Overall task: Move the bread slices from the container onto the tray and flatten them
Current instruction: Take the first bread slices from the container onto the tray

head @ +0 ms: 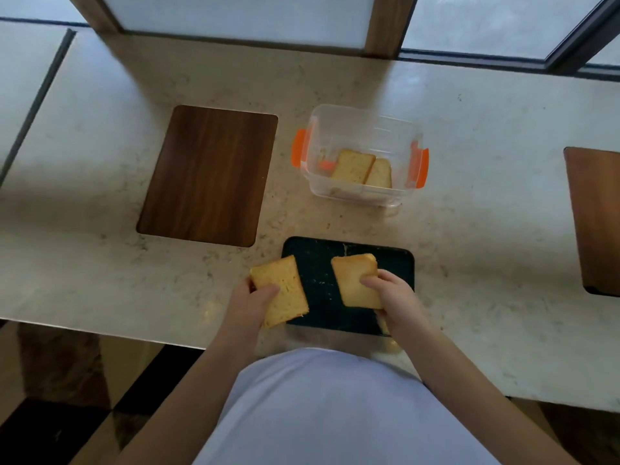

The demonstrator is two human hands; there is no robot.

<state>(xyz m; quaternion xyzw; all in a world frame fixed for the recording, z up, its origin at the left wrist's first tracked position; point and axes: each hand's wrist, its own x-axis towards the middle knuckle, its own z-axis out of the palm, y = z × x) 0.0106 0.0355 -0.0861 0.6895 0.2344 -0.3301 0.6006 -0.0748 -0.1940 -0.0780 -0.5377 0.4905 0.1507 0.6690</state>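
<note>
left hand [250,302] grips bread slice [280,290] over tray's [312,253] 9 o'clock edge; right hand [391,297] holds second slice [355,280] above centre, likely for side-by-side laying. two slices [364,169] remain in container [360,125] at 12 o'clock.

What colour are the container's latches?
Orange latches, one on each short side of the clear container; seen in the head view.

We hold both forearms extended forward from the torso, bare to the elbow. Our left hand [250,298] is closed in a pinch, thumb on top and fingers [251,286] curled beneath. Our right hand [391,292] is likewise closed, thumb on top, wrist angled slightly inward, palm turned toward the left hand.
</note>
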